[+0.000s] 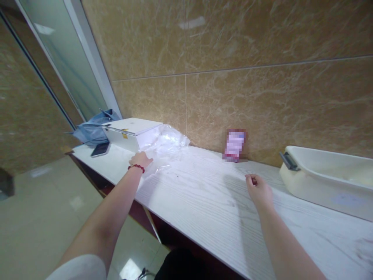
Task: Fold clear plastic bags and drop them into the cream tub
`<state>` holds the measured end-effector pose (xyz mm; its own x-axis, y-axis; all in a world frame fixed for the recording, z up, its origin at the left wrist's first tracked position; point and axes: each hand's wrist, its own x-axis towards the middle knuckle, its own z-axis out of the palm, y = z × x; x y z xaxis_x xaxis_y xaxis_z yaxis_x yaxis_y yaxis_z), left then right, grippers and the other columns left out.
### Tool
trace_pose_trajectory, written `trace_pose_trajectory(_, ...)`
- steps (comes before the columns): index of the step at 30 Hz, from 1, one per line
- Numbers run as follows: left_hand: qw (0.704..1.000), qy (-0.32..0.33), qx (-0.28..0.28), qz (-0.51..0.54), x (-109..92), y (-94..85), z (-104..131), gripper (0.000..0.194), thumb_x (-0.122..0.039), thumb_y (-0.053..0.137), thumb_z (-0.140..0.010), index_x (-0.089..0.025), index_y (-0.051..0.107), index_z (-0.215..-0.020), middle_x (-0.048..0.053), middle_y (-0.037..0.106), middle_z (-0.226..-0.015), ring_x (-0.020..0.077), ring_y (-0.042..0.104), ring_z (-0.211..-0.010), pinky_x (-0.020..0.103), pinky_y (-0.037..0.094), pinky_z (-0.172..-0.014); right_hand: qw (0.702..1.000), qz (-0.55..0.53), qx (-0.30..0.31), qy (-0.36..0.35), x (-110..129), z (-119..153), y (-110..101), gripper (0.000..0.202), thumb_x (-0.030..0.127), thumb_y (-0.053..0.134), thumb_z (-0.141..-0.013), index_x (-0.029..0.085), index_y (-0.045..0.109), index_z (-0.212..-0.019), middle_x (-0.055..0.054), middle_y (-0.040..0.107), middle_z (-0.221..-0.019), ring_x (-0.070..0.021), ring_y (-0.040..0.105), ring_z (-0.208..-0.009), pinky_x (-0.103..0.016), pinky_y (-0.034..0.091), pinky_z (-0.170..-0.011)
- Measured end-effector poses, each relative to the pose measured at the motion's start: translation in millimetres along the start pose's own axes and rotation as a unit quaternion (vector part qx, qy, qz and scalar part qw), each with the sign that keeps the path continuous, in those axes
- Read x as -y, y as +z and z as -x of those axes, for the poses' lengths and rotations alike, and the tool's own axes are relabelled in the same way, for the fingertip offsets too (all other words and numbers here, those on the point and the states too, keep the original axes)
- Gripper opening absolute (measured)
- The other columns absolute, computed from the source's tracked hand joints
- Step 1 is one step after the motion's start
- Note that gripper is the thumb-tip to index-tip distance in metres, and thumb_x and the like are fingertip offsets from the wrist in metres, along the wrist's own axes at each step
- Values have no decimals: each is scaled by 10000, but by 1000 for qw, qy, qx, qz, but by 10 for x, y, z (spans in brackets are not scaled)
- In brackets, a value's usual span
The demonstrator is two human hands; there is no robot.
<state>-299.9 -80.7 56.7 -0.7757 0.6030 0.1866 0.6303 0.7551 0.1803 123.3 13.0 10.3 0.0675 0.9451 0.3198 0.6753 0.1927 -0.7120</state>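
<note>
My left hand (140,159) reaches over the white table, palm down, with the thumb held apart from the fingers. It is at the near edge of a crumpled clear plastic bag (171,140); whether it touches the film is hard to tell. A red bracelet (136,167) circles the left wrist. Just behind the bag's left end lies a white box (132,134) with its lid down. My right hand (259,190) hovers over the table's right part, fingers curled into a pinch. What those fingers hold, if anything, is too small to make out.
Left of the box are a phone (100,149) and a blue cloth bag (93,128). A pixelated pink packet (234,145) leans against the marble wall (262,97). A cream plastic bin (326,186) with a grey handle stands at right on the white table (198,202).
</note>
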Motion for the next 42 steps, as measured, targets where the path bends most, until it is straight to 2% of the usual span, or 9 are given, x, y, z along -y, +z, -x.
trace_pose_trajectory(6,997,72,3,4,265,5,-235,285,-261,411,-688,-135,575,-884,105,603,-931,227,512,-907,283,380,-728,1000,-3,-4,-6,-16,-19,15,308,397,373,-676,178,583,-728,-47,580,-619,-163,509,-578,-251,331,-521)
trace_pose_trajectory(9,995,95,8,0,318,-89,-298,256,-263,401,-695,-127,607,-760,103,620,-873,234,522,-881,282,376,-723,1000,-6,-6,-3,-17,-17,11,311,405,376,-675,176,581,-723,-46,580,-612,-161,507,-572,-248,330,-516)
trace_pose_trajectory(13,993,119,1,6,321,-272,-328,309,-322,371,-733,-112,595,-771,93,623,-819,208,543,-806,256,383,-672,1000,-4,1,7,-7,-15,2,304,407,384,-677,181,582,-727,-39,577,-604,-154,503,-564,-241,326,-510)
trace_pose_trajectory(21,983,156,-93,0,-72,-771,-184,333,-404,353,-728,-134,547,-733,73,589,-723,200,534,-716,250,370,-609,1000,-18,2,-6,30,3,4,314,412,382,-681,178,581,-742,-51,583,-627,-166,509,-582,-254,339,-531)
trace_pose_trajectory(27,952,267,-143,50,-545,-1120,215,255,-397,426,-684,-167,535,-704,16,564,-661,155,519,-646,216,349,-565,996,-66,5,-57,188,78,-11,296,393,373,-707,179,568,-764,-44,588,-684,-153,509,-617,-258,371,-593)
trace_pose_trajectory(32,920,371,-79,97,-984,-1237,669,222,-372,444,-666,-167,527,-641,-8,547,-604,126,502,-581,207,334,-531,984,-138,32,-112,629,292,-136,326,422,378,-731,168,543,-852,-47,587,-740,-147,527,-678,-254,399,-591)
trace_pose_trajectory(36,893,425,-15,146,-1228,-1241,1023,224,-375,454,-666,-164,521,-629,-5,552,-602,125,495,-569,214,330,-518,964,-180,99,-166,1060,581,-274,455,449,497,-669,203,454,-1049,-42,587,-891,-151,545,-774,-287,430,-670)
trace_pose_trajectory(39,863,459,64,200,-1291,-1273,1228,239,-389,457,-676,-158,515,-655,-2,558,-620,121,497,-578,214,341,-521,959,-188,116,-176,1213,694,-376,343,419,503,-678,202,512,-944,-34,588,-881,-148,553,-767,-300,454,-670)
trace_pose_trajectory(42,824,496,149,232,-1254,-1316,1330,245,-405,497,-656,-160,503,-660,-11,557,-622,112,502,-577,205,352,-516,959,-218,139,-119,1197,667,-539,219,374,432,-732,185,530,-783,-33,583,-794,-153,555,-750,-251,481,-495)
